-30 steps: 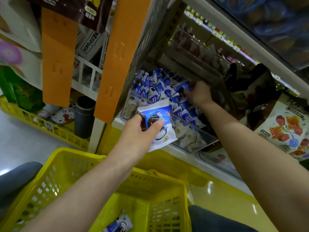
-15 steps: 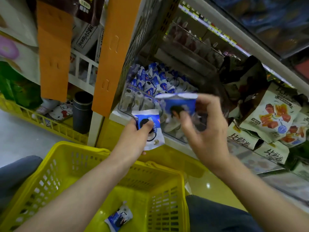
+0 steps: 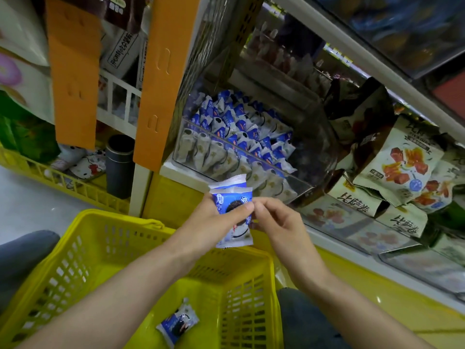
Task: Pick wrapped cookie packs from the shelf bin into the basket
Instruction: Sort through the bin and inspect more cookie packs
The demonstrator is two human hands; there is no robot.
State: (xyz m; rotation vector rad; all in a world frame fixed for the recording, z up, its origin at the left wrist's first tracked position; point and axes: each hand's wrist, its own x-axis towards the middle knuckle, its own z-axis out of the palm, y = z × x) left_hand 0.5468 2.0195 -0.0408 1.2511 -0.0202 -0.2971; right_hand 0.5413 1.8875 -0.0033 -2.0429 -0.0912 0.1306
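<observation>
Head camera looks down on both my hands, which meet just above the far rim of the yellow basket [image 3: 83, 222]. My left hand [image 3: 211, 222] has fingers and thumb curled round the cookie packs [image 3: 232, 200]. I see two of them, one behind the other, and the crimped top of the rear one stands above the front one. My right hand [image 3: 279, 222] takes the right edge of the same packs in a light pinch of thumb and forefinger, with the other fingers loosely bent. So neither hand is spread open; both have hold of the packs.

One loose pack [image 3: 177, 323] lies on the basket floor, near the middle. The shelf bin [image 3: 315, 157] of clear plastic sits beyond my hands at the shelf edge, and many blue and white packs are heaped in it, mostly toward its left end.

I judge these packs to be very light, with thin glossy film that is a little slippery and puffed with air. The cookie inside is probably brittle, so a hard squeeze on the middle may break it. A better hold is on the flat sealed ends, or across the sides with gentle pressure. Two stacked packs can slide on one another, so the thumb should press the front one until they are low over the basket. A short fall will likely not harm them.
</observation>
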